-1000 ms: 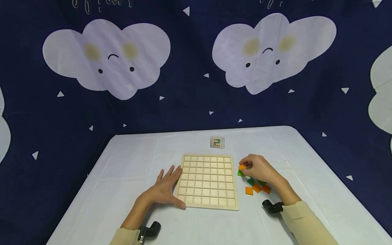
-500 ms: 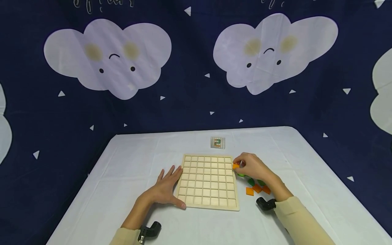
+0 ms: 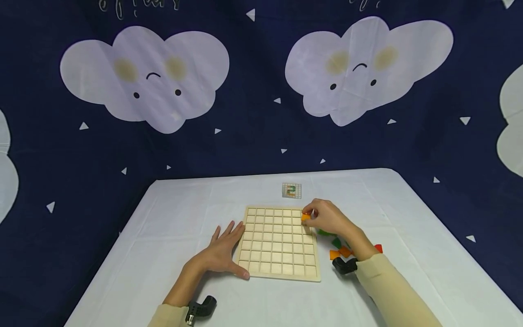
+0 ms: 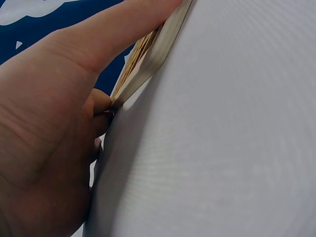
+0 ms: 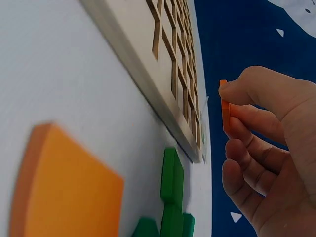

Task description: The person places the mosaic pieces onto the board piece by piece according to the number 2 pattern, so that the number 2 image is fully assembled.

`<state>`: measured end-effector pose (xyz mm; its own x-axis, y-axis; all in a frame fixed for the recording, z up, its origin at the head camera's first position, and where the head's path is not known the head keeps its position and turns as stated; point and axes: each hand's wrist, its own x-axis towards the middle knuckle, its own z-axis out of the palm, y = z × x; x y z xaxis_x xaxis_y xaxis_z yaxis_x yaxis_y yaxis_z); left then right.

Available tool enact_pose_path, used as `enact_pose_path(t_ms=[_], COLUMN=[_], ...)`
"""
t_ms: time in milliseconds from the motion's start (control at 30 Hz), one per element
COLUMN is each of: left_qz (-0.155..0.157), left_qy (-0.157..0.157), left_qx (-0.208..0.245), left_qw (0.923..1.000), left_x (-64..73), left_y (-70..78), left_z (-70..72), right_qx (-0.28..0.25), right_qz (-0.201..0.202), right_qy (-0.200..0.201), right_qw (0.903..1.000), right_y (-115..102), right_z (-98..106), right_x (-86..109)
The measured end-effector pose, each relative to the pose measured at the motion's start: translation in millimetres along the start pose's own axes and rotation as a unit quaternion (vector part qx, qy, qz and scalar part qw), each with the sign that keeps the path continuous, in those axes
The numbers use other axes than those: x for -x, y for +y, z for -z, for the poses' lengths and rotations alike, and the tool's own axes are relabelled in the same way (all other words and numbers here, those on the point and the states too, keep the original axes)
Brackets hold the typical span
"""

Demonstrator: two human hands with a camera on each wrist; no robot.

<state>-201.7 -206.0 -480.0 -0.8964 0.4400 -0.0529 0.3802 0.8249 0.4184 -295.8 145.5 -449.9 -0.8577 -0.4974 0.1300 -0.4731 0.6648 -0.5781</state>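
Note:
A pale wooden grid board (image 3: 276, 241) lies flat on the white table. My left hand (image 3: 221, 252) rests along its left edge, fingers spread, with the thumb at the lower left corner; the left wrist view shows the thumb against the board's side (image 4: 165, 47). Between thumb and fingertips my right hand (image 3: 330, 220) pinches an orange square tile (image 3: 305, 218) over the board's upper right corner. Seen in the right wrist view, that orange tile (image 5: 225, 107) is held edge-on, above the board.
Right of the board lie loose green tiles (image 3: 337, 243), orange tiles (image 3: 335, 255) and a red tile (image 3: 378, 248), partly hidden by the right arm. Behind the board sits a small pattern card (image 3: 292, 190). A dark blue cloud-print cloth (image 3: 253, 150) hangs behind the table.
My right hand has moved left from the loose tiles to the board's upper right corner, carrying the orange tile. A red tile has come into view behind the arm. The left hand stays put.

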Motion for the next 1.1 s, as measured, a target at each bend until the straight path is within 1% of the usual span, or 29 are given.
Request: enact_pose_path(t_ms=[133, 400, 500, 633, 767, 933, 1100], left_qz=[0.006, 0.002, 0.001, 0.005, 0.006, 0.005, 0.010], left_qy=[0.000, 0.003, 0.002, 0.002, 0.003, 0.000, 0.000], left_qx=[-0.003, -0.001, -0.004, -0.008, -0.008, 0.000, 0.001], left_qw=[1.0000, 1.0000, 1.0000, 1.0000, 0.9999, 1.0000, 0.9999], left_x=[-0.4, -0.2, -0.3, -0.2, 0.1, 0.1, -0.2], left_y=[-0.1, 0.9, 0.7, -0.2, -0.2, 0.1, 0.0], left_z=[-0.3, 1.1, 0.4, 0.0, 0.9, 0.1, -1.3], right_qx=[0.007, 0.005, 0.010, 0.019, 0.013, 0.008, 0.019], right_qz=[0.003, 0.001, 0.008, 0.028, 0.044, 0.052, 0.056], right_qy=[-0.001, -0.014, -0.016, -0.021, -0.031, -0.039, -0.043], right_qw=[1.0000, 0.9999, 0.9998, 0.9992, 0.9985, 0.9979, 0.9973], right_y=[-2, -13, -17, -21, -25, -30, -34], right_z=[-4, -10, -14, -17, -20, -24, -29], right_x=[-7.6, -16.1, -18.3, -23.4, -29.6, -34.9, -39.2])
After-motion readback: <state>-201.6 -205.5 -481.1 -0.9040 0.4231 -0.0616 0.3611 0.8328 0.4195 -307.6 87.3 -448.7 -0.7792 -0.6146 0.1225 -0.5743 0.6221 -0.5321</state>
